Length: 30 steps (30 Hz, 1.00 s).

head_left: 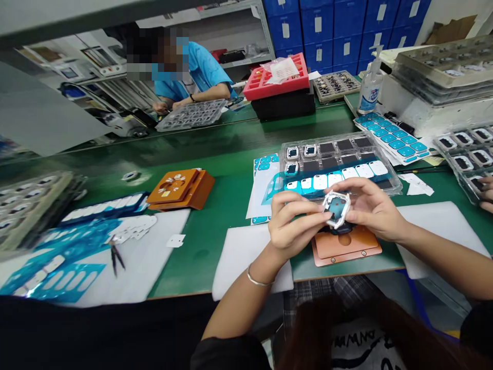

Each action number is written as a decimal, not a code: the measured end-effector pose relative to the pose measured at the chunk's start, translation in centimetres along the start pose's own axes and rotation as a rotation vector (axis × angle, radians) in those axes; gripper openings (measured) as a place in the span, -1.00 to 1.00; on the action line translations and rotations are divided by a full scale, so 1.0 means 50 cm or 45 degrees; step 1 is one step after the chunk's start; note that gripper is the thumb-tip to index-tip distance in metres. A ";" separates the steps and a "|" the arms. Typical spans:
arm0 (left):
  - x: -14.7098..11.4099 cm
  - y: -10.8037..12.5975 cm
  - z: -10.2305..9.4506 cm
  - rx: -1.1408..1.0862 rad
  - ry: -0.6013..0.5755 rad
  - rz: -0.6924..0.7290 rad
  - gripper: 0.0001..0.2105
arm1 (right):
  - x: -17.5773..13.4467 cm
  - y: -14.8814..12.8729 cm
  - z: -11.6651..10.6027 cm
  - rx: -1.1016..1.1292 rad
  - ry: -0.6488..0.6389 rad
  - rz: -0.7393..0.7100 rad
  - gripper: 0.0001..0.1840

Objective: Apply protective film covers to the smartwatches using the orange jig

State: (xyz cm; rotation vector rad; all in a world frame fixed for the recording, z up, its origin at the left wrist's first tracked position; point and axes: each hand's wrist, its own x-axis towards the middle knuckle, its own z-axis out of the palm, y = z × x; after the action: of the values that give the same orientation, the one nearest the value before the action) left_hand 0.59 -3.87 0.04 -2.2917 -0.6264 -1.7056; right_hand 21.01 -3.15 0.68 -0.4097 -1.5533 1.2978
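Note:
Both hands hold a small white square frame with rounded corners [348,201], which looks like a watch case, with a teal pane inside. The fingers and thumb of my left hand [295,221] pinch its left side. My right hand [372,208] grips the right edge, thumb in front. Just below the frame is an orange-brown plate fixture [346,247] with a dark part on top, partly hidden by the hands. Behind the hands, a clear tray [327,149] holds several similar frames and dark pads. A blue film strip with white labels [319,181] lies across it.
White foam pads [239,257] flank the fixture. Leftward are an orange jig block [173,187], tweezers [115,257] and blue film sheets [73,282]. A pump bottle [368,92] stands behind. A co-worker [204,72] sits opposite; another person's hand [487,192] shows at right.

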 end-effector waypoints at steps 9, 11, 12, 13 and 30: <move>-0.001 0.004 0.018 -0.410 0.029 -0.456 -0.85 | -0.001 -0.029 -0.021 -1.401 -0.066 -0.985 -0.68; -0.003 0.007 0.022 -0.560 -0.067 -0.701 -0.83 | 0.000 -0.028 -0.016 -1.483 -0.128 -0.846 -0.74; -0.004 0.008 0.023 -0.626 -0.109 -0.829 -0.81 | 0.000 -0.026 -0.014 -1.504 -0.150 -0.790 -0.76; -0.004 0.008 0.023 -0.676 -0.138 -0.952 -0.78 | 0.000 -0.023 -0.011 -1.515 -0.159 -0.772 -0.78; 0.010 0.004 0.002 -0.562 -0.050 -1.251 -0.49 | 0.003 -0.055 -0.035 -1.212 -0.402 0.191 -0.67</move>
State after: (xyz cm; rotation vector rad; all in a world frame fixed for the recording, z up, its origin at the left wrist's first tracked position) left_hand 0.88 -3.87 0.52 -2.4718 -1.7527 -2.3717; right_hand 23.33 -3.08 2.96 -0.9541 -2.4046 0.6585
